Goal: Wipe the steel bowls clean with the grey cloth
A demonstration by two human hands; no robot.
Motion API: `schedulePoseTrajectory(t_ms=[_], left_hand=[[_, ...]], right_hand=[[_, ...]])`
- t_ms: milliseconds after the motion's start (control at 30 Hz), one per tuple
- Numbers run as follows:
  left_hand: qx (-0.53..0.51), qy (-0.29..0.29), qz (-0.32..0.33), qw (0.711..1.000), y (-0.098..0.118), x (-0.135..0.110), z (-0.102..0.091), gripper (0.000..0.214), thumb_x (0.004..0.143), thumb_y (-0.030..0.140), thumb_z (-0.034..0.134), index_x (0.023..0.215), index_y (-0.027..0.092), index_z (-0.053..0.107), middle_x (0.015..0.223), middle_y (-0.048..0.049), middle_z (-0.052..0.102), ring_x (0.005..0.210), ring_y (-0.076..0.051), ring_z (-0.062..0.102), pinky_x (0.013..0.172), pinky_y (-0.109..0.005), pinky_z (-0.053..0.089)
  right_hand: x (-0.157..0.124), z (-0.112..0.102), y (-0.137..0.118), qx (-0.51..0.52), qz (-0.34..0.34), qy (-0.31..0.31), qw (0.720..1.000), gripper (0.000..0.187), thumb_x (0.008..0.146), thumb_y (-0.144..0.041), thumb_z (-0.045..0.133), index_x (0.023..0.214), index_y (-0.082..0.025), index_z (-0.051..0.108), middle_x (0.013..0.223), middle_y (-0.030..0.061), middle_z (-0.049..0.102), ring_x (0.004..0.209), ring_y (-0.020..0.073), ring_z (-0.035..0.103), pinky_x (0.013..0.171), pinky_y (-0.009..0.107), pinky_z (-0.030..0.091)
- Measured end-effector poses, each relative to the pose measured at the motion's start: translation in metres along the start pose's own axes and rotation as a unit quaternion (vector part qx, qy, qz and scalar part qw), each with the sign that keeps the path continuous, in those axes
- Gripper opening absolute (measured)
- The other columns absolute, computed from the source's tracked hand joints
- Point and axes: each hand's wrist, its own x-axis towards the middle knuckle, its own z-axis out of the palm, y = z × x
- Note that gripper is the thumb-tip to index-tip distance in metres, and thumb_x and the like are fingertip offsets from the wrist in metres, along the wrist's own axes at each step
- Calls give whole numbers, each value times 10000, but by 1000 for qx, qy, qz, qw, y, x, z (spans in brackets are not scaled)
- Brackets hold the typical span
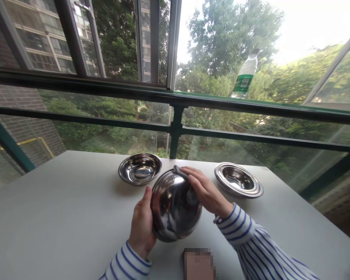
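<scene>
A shiny steel bowl (172,210) is held tilted above the table, its rounded outer side toward me. My left hand (143,221) grips it by the left edge, with the thumb on the near surface and the other fingers hidden behind. At the upper right of the bowl, my right hand (202,186) presses a grey cloth (180,171) against the metal. Only a small part of that cloth shows past the fingers.
On the white table (84,210), a wide steel bowl (140,169) stands at the back left. Wide-rimmed steel dishware (258,188), perhaps stacked, is at the back right. A pixelated pinkish rectangle (198,266) lies at the near edge. A plastic bottle (245,79) stands on the railing (105,87).
</scene>
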Motion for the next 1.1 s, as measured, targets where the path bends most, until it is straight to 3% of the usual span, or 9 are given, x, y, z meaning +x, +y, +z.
schedulePoseTrajectory(t_ms=[133,267,433,600,733,900,1100], left_hand=[[-25,5,-26,999,2,5,-2,295,756,326,636,959,114,669,915,-86,727,874,-233,668,827,-337,499],[-24,-19,-36,999,0,5,-1,302,761,312,632,982,108,661,941,-93,723,914,-241,658,860,-340,488],[-11,-35,-29,999,-3,4,-3,275,792,295,602,991,114,657,933,-80,722,933,-228,651,857,-320,495],[-32,-30,-41,998,-1,4,-4,265,848,293,520,976,112,665,884,-81,720,883,-199,667,827,-299,518],[-17,-18,-116,993,3,4,-5,320,848,355,505,883,95,689,789,-91,722,810,-210,683,801,-311,533],[-60,8,-85,995,5,11,-6,310,865,316,469,896,106,696,821,-89,735,892,-222,671,881,-340,493],[-69,49,-54,995,11,14,-5,310,880,289,446,928,113,696,816,-72,741,874,-207,675,896,-344,482]], right_hand=[[-16,3,23,85,53,42,994,385,941,-345,332,1226,-192,540,1247,84,566,1168,209,506,1010,411,384],[-11,-2,12,48,51,17,997,390,943,-336,320,1203,-167,557,1241,92,569,1167,207,496,1007,418,381],[9,-2,-30,-100,-107,-85,986,347,928,-258,341,1160,-180,587,1220,64,578,1144,205,467,995,414,360],[-1,17,-54,-162,-231,-116,952,304,868,-271,425,1102,-182,599,1196,45,591,1144,214,442,1025,412,311],[-20,30,-53,-189,-294,-117,930,333,827,-291,443,1088,-158,601,1229,61,572,1218,212,388,1069,418,271],[-43,41,-39,-239,-372,-114,890,317,834,-262,414,1003,-154,659,1328,36,500,1315,222,282,1115,416,213],[-62,34,-22,-306,-418,-92,850,375,861,-206,384,1165,-142,594,1402,4,410,1340,197,251,1130,414,207]])
